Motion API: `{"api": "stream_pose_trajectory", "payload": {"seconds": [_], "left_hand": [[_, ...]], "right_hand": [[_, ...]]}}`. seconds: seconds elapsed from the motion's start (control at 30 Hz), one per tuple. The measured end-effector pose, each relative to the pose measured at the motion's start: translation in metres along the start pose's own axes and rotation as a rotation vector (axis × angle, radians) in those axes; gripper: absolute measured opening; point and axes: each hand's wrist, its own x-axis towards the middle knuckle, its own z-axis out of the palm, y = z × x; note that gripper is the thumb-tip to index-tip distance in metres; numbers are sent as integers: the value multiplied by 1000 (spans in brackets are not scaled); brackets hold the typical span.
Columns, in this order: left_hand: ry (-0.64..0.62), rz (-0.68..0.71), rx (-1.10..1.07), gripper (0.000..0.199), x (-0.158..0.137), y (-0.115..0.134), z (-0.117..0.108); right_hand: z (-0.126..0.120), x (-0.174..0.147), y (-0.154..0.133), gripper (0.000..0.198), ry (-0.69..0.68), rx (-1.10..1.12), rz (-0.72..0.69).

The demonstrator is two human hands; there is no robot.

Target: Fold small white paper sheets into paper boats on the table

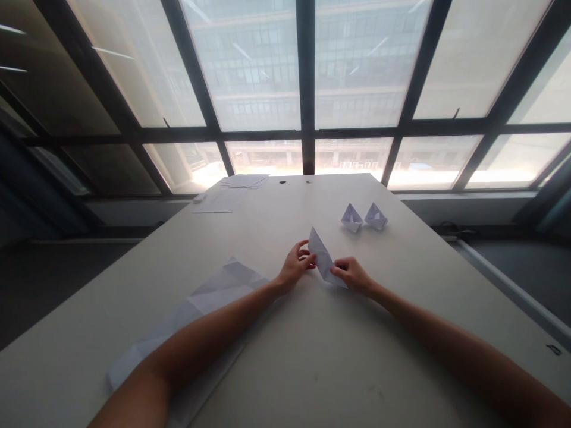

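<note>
A folded piece of white paper (322, 257), pointed at its top and slanting down to the right, is held between my two hands just over the white table (401, 333). My left hand (298, 262) pinches its left side, thumb toward the front and fingers behind. On the lower right edge, my right hand (352, 273) grips the paper with thumb and curled fingers. Two folded paper boats (352, 218) (376, 217) stand side by side beyond my right hand. Under my left forearm lies a large creased sheet of paper (209, 294), partly hidden.
Flat paper sheets (213, 200) lie at the table's far left corner, with a small white object (199, 199) beside them. Two round holes are in the tabletop near its far edge. Tall dark-framed windows (307, 89) rise behind the table. A small dark item (554, 349) lies at the right.
</note>
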Motion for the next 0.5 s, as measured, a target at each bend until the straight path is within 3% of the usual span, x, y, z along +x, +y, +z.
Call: {"api": "stream_pose_trajectory", "payload": {"seconds": [0.13, 0.37, 0.5], "left_hand": [[-22, -20, -63, 73, 1, -2, -2], [-194, -17, 21, 61, -6, 10, 2], [-156, 23, 68, 64, -9, 12, 6]], "right_hand": [[0, -1, -3, 36, -42, 15, -12], [0, -3, -8, 36, -42, 96, 19], [0, -3, -8, 32, -37, 141, 13]]}}
